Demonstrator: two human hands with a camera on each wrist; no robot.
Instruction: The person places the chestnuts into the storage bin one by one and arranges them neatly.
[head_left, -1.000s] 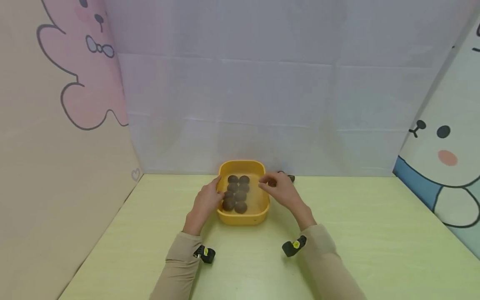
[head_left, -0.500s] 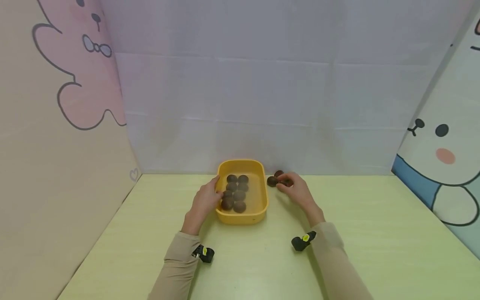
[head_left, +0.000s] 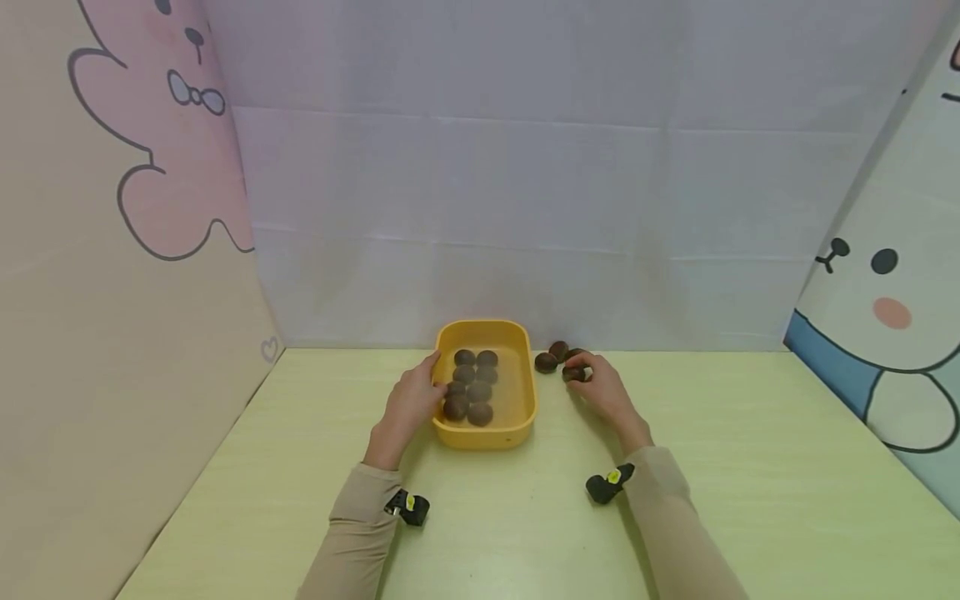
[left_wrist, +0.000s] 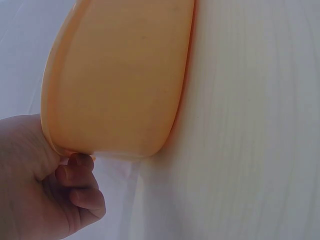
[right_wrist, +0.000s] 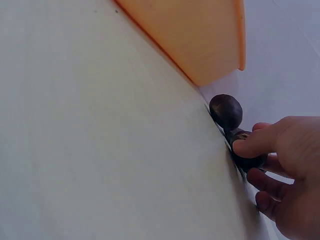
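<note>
In the head view a yellow plastic box (head_left: 483,440) stands against the back wall with several dark brown chestnuts (head_left: 480,392) in its left half, in two columns. My left hand (head_left: 408,402) grips the box's left rim, thumb inside; the left wrist view shows the fingers curled under the rim of the box (left_wrist: 120,75). Right of the box, my right hand (head_left: 602,392) pinches a chestnut (head_left: 573,374) between thumb and fingers, low at the table. Next to it lie a chestnut (head_left: 546,362) and others by the wall, one partly hidden by the hand.
The pale green table (head_left: 495,525) runs up to a white cloth wall (head_left: 465,183) right behind the box and loose chestnuts. Side panels with cartoon animals stand left and right. Each wrist carries a small black camera (head_left: 414,508).
My right hand has moved right, from above the box's right edge to the loose chestnuts, and now pinches one. My left hand stays on the box's rim.
</note>
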